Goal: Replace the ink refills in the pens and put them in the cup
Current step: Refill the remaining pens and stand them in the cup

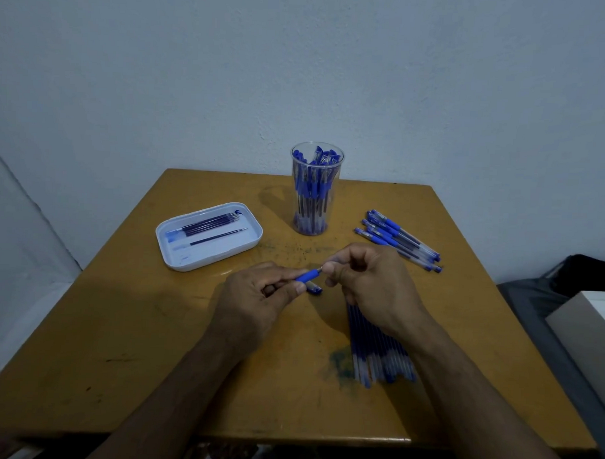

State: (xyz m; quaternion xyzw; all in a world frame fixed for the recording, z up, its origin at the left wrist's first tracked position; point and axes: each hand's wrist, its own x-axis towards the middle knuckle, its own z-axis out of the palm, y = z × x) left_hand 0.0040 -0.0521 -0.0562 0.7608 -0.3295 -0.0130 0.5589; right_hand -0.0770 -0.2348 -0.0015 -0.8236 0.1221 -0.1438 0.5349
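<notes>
My left hand (257,293) grips a pen by its blue rubber grip (308,275) above the middle of the table. My right hand (368,283) pinches the metal tip end of that same pen. A blue pen cap (314,289) lies on the table just under the pen. A clear plastic cup (315,188) at the back centre holds several blue pens. Several capped pens (398,240) lie in a loose pile at the right. A bundle of blue refills (376,348) lies under my right wrist.
A white tray (176,256) at the left holds several refills (208,224). The table (119,343) is worn yellow wood with ink stains near the refill bundle. A wall stands close behind. Dark fabric and a box (585,328) sit beyond the right edge.
</notes>
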